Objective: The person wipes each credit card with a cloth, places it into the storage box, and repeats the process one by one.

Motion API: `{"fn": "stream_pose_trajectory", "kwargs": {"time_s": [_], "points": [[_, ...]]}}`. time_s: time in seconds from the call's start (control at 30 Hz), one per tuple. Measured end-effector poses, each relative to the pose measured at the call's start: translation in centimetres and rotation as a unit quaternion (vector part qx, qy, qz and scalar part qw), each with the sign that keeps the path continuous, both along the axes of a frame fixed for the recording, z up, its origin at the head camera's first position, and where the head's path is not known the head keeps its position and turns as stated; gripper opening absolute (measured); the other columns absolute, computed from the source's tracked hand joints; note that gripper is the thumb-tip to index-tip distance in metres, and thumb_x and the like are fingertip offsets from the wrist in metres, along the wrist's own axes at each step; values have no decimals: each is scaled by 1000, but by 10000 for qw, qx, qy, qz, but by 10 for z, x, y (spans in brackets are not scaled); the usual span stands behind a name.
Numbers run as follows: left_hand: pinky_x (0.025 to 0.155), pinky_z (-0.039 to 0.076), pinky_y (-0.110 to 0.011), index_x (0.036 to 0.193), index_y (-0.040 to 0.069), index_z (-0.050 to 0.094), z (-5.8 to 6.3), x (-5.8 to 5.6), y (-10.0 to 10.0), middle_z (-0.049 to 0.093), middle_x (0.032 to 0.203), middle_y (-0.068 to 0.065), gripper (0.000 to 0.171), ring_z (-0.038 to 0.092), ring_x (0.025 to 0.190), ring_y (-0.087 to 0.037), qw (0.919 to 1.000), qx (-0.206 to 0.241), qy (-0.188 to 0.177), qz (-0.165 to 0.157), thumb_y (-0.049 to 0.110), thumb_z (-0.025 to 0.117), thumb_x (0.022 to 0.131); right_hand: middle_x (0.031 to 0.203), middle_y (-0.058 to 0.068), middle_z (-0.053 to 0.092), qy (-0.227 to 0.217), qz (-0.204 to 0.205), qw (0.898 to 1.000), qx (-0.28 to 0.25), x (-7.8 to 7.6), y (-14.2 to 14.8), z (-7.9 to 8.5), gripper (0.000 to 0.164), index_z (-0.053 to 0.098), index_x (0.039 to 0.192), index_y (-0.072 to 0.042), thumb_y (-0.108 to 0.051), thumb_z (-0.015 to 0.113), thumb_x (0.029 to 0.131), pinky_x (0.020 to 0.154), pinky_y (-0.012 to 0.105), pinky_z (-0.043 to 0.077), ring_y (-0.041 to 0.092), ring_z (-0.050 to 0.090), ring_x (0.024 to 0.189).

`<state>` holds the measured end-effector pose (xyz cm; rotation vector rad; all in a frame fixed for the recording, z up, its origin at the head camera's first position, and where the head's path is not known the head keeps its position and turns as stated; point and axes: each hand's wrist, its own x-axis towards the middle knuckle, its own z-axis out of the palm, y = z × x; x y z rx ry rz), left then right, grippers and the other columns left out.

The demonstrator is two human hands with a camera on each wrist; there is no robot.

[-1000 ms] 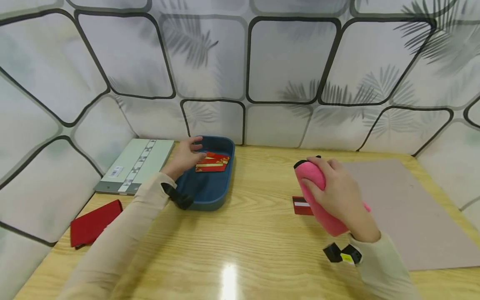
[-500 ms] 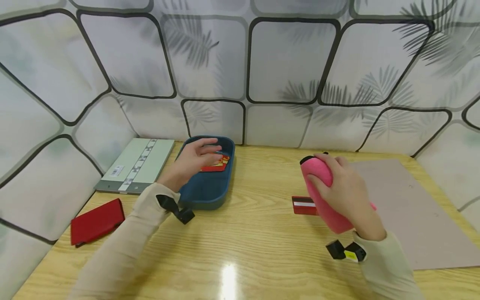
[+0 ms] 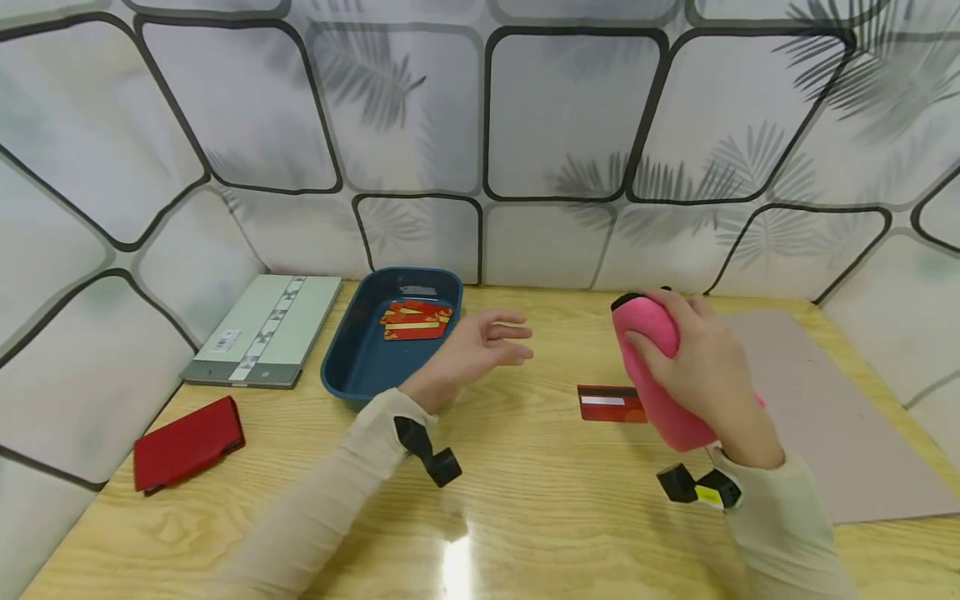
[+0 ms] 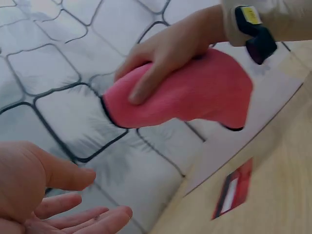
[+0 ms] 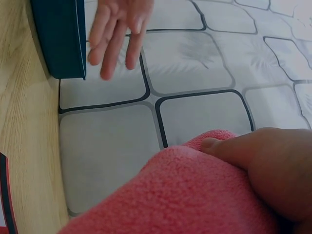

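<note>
My right hand [image 3: 705,358] grips a folded, fuzzy pink cloth [image 3: 663,392] with dark edging, holding it above the table. The thumb presses into the near side of the cloth, as the left wrist view also shows. Under and left of the cloth lies a red card [image 3: 606,403] with a black stripe and a white strip, partly covered by it in the head view. My left hand [image 3: 480,346] is empty, its fingers stretched to the right, between the blue tray and the cloth. In the right wrist view, the same left hand [image 5: 117,34] hangs near the tray's side.
The blue tray [image 3: 341,354] at the back holds several red and gold envelopes [image 3: 416,321]. To its left are a pale green boxed notebook [image 3: 258,329] and a dark red wallet [image 3: 190,444]. A flat greyish board [image 3: 840,417] covers the right side; a patterned curtain [image 3: 570,117] closes off the back.
My left hand has moved right, from over the tray to past its right rim, uncovering the red envelopes. The right hand with the pink cloth has shifted slightly right, exposing more of the card.
</note>
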<state>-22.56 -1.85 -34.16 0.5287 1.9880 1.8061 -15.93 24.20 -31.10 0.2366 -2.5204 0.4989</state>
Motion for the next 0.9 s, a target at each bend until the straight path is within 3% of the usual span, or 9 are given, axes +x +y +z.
{"fn": "stream_pose_trajectory", "kwargs": {"time_s": [0.13, 0.27, 0.37, 0.43, 0.5, 0.63, 0.77, 0.9], "points": [[94, 54, -41, 135, -1, 47, -21, 5, 25, 55, 134, -24, 44, 64, 111, -31, 9990, 196, -187, -360, 0, 59, 93, 98, 23, 55, 26, -11, 10000, 23, 0, 1, 1, 49, 54, 127, -9, -21, 72, 83, 60, 60, 49, 44, 56, 77], [84, 58, -33, 133, -1, 49, -42, 3, 49, 55, 133, -24, 43, 65, 106, -25, 9969, 364, -171, -675, 6, 61, 93, 98, 23, 55, 28, -34, 10000, 51, 0, 1, 2, 49, 55, 127, -9, -21, 72, 83, 60, 59, 49, 43, 56, 77], [84, 55, -31, 131, -1, 52, -55, 0, 62, 55, 132, -21, 44, 60, 104, -22, 9986, 194, 50, -487, 10, 66, 90, 98, 23, 55, -11, -41, 10000, 55, 0, 1, 1, 50, 55, 127, -9, -21, 73, 83, 61, 59, 49, 43, 56, 77], [87, 50, -31, 128, 3, 56, -64, -2, 69, 53, 130, -18, 47, 53, 106, -23, 9981, -360, 447, -223, 16, 73, 85, 98, 23, 55, -59, -47, 10000, 40, 0, 1, 0, 50, 55, 128, -10, -21, 73, 83, 62, 59, 49, 44, 56, 78], [91, 44, -33, 124, 8, 60, -72, -4, 74, 48, 130, -13, 51, 42, 111, -23, 9919, -1002, 785, 35, 24, 80, 79, 98, 23, 55, -100, -52, 9999, 13, 1, 1, -1, 50, 55, 128, -9, -21, 73, 83, 62, 59, 49, 44, 56, 79], [98, 33, -38, 120, 16, 61, -86, -9, 80, 37, 132, -8, 60, 29, 117, -25, 9672, -1990, 1556, 263, 36, 87, 69, 101, 23, 55, -120, -45, 9999, 8, 1, 0, -2, 50, 55, 128, -9, -21, 73, 83, 62, 59, 49, 44, 56, 80], [103, 26, -42, 124, 14, 59, -90, -11, 83, 35, 137, -10, 68, 27, 123, -26, 9534, -2181, 2083, 47, 36, 88, 67, 103, 24, 55, -133, -5, 9999, 15, 0, 0, -2, 50, 54, 129, -10, -21, 72, 83, 63, 60, 49, 44, 57, 80], [103, 25, -40, 123, 13, 61, -89, -13, 86, 34, 138, -9, 68, 26, 124, -25, 9437, -2321, 2353, -165, 36, 89, 65, 105, 24, 55, -189, -17, 9998, 14, -2, 0, -1, 50, 54, 130, -11, -21, 72, 84, 63, 60, 49, 44, 57, 82]]}}
